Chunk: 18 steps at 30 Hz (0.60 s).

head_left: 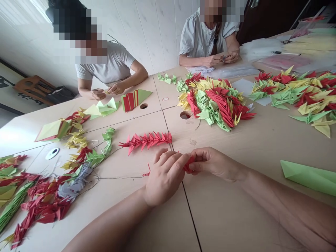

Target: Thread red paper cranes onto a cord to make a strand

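Gripping red paper [188, 166] | left hand [166, 175]: back upward, fingers bent | right hand [211, 163]: pinching

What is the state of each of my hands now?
Left hand: closed, holding red paper.
Right hand: closed, pinching the same red paper.

On the table [223, 217], a red paper chain [148, 141] lies just beyond the left fingers [181, 163], a colourful paper pile [222, 101] farther off, a green sheet [309, 177] well to the right.
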### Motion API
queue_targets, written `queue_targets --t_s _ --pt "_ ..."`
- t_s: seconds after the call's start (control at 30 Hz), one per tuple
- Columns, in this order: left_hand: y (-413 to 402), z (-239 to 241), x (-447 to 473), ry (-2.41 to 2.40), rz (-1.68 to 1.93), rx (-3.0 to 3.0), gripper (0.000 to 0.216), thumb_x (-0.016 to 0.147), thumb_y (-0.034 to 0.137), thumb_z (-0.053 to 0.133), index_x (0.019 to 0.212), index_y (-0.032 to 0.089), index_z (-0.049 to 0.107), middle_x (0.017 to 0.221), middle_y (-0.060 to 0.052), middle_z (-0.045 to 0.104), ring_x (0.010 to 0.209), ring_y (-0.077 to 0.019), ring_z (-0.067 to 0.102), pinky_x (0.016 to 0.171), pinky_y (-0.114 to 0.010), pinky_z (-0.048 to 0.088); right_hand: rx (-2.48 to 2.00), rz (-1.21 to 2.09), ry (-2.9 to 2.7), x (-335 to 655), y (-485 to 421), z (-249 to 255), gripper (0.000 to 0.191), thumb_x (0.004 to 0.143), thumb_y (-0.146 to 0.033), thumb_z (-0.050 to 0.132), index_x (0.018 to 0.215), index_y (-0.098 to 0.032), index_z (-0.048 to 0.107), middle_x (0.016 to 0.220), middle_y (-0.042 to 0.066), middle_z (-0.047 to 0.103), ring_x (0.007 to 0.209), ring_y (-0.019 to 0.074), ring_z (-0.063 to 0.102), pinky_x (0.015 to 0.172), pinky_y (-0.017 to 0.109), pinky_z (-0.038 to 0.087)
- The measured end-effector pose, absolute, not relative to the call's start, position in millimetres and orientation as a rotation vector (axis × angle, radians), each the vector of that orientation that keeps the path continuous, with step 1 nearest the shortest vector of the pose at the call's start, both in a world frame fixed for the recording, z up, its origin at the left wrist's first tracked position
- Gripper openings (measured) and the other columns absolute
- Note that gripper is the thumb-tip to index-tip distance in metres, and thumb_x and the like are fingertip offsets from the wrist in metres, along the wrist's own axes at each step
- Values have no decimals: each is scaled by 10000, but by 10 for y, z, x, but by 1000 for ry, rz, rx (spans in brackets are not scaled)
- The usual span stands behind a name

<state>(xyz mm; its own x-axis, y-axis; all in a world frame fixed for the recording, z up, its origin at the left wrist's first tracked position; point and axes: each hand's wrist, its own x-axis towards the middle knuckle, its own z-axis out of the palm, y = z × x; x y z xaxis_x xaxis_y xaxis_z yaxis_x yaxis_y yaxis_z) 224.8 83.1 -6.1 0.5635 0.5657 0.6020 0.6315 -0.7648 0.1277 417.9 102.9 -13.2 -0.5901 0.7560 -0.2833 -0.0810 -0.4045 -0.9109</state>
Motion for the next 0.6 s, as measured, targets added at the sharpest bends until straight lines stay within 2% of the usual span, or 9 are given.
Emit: queue_targets --t_s 0.2,0.33,0.5,0.6 --pt "834 -67 2251 -1221 -864 -2646 356 844 111 529 1191 187 501 851 -23 675 798 -177 613 916 -393 431 -989 1933 -1270 4245 1108 -187 286 692 -395 788 792 -154 669 793 23 682 780 144 631 767 321 512" --pt "798 -5 2262 -1460 -878 -2751 349 817 118 526 1159 187 517 839 -27 647 825 -194 598 830 -381 476 -1010 1852 -1254 4289 1132 -181 291 694 -396 784 815 -158 670 787 17 676 781 142 632 793 326 510" --pt "657 190 2316 -2172 -1017 -3084 408 846 235 545 1240 246 435 839 3 631 704 -146 608 612 -273 498 -928 1851 -1238 4335 1101 -100 241 723 -362 764 822 -167 665 795 1 670 773 124 634 784 290 510" --pt "599 253 2328 -2364 -1249 -3161 444 902 350 516 1301 232 362 888 -29 673 766 -157 635 671 -292 507 -862 1933 -1232 4378 1109 -73 219 727 -335 762 819 -165 659 785 7 682 740 119 641 744 270 517"
